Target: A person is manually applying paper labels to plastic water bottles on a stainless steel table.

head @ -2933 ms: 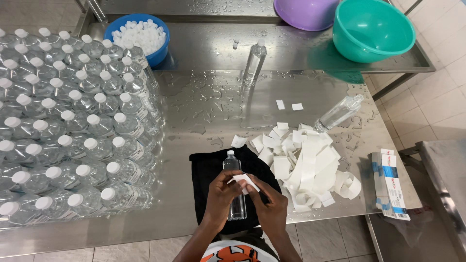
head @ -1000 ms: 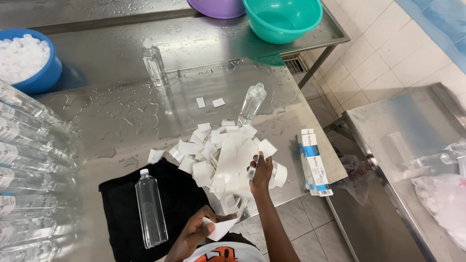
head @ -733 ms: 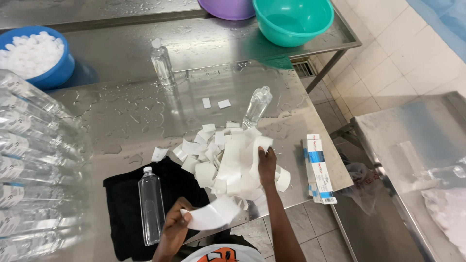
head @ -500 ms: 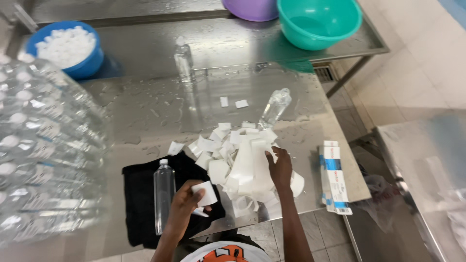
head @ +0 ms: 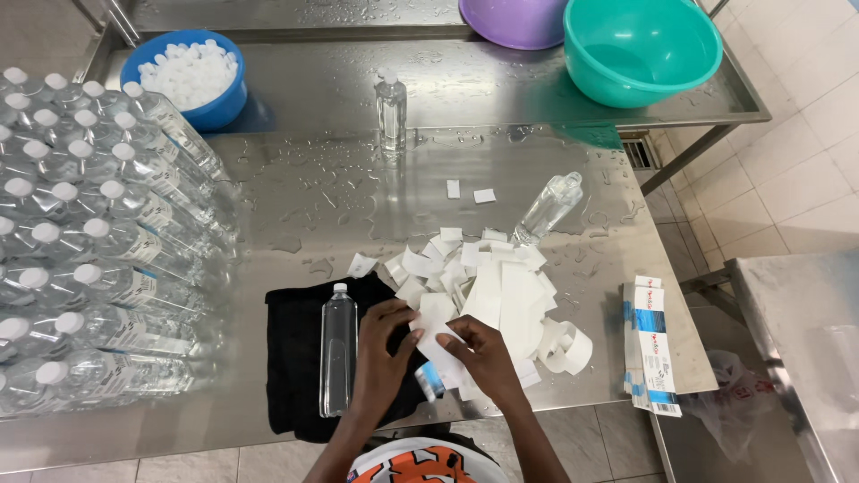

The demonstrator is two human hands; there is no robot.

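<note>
Steel table: wet with drops, everything sits on it.
Loose bottles: three. One lies on the black cloth near me, one stands far in the middle, one lies tilted right of centre.
Stacked bottles: a big pile on the left, lying down with white caps toward me, too many to count.
My left hand: bent over the cloth's right edge, fingers pinching a white label sheet.
My right hand: close beside the left, fingertips on the same sheet.
Label pile: white backing papers heaped just beyond my hands.
Bowls: three at the far edge. The blue holds white caps; the teal and the purple show nothing inside.
Label packs: flat stack at the right edge.
</note>
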